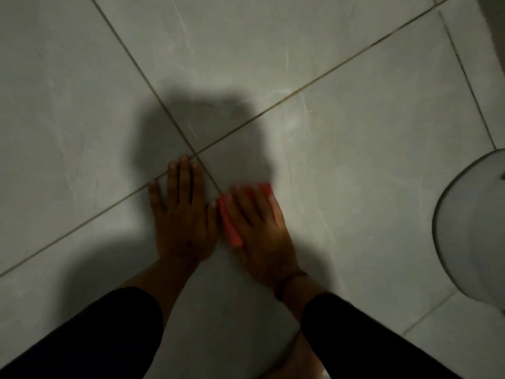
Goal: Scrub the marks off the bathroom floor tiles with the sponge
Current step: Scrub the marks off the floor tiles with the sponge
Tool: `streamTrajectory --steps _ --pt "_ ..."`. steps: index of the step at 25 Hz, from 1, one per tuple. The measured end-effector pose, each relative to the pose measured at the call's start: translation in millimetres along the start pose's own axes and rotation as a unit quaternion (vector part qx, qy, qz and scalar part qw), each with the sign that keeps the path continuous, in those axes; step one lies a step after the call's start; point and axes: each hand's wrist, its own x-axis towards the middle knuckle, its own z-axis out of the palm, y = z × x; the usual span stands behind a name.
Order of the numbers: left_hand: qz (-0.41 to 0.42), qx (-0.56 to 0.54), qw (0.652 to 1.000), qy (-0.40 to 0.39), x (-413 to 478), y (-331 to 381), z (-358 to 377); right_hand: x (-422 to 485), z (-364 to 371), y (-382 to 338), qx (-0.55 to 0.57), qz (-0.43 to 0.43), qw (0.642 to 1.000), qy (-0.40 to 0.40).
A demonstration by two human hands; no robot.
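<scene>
Your left hand (pixel 182 214) lies flat, fingers spread, palm down. Your right hand (pixel 259 225) presses down just beside it, fingers extended.

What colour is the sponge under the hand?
The sponge is pinkish red. It shows in the head view, under the right hand.

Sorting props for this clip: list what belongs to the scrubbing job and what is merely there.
In the job: red sponge under the right hand; left hand flat on the floor tiles.
Merely there: white rounded fixture at the right edge.
</scene>
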Motion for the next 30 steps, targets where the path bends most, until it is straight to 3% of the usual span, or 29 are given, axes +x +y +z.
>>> streamTrajectory --steps 3,6,9,12,15,17,19,21,22,24,27,30 --pt "-0.002 -0.006 1.000 0.011 -1 0 0 -26 -19 45 -0.038 -0.003 0.999 -0.033" --pt "0.000 -0.006 1.000 0.008 0 -1 4 63 -36 91 -0.056 0.070 0.995 0.043" --pt "-0.002 -0.011 1.000 0.008 1 -2 5 128 -30 73 -0.041 0.113 0.988 0.099" --pt "-0.002 -0.014 1.000 0.017 0 -1 4 46 2 27 -0.026 -0.029 0.997 0.064" --pt "0.001 -0.023 1.000 0.016 -1 -1 3 -80 0 32 -0.023 -0.048 0.998 -0.023" --pt "-0.001 -0.027 1.000 0.014 -1 -1 2 -92 -12 77 -0.059 0.025 0.998 -0.014" --pt "0.002 -0.028 1.000 0.010 0 -2 4 -50 -24 119 -0.085 0.161 0.983 0.029" --pt "0.000 -0.014 1.000 0.011 -1 -1 4 15 -25 121 -0.065 0.255 0.960 0.092" --pt "0.000 -0.008 1.000 0.009 -1 -1 4 37 -18 102 -0.050 0.261 0.956 0.123" --pt "0.002 -0.003 1.000 0.005 -1 -2 4 31 8 47 -0.019 0.172 0.977 0.127" --pt "0.001 0.007 1.000 0.000 -1 -4 5 -75 26 4 -0.011 0.014 1.000 0.009" --pt "0.002 0.000 1.000 -0.002 -1 -3 6 -126 -4 74 -0.036 0.050 0.998 -0.030"
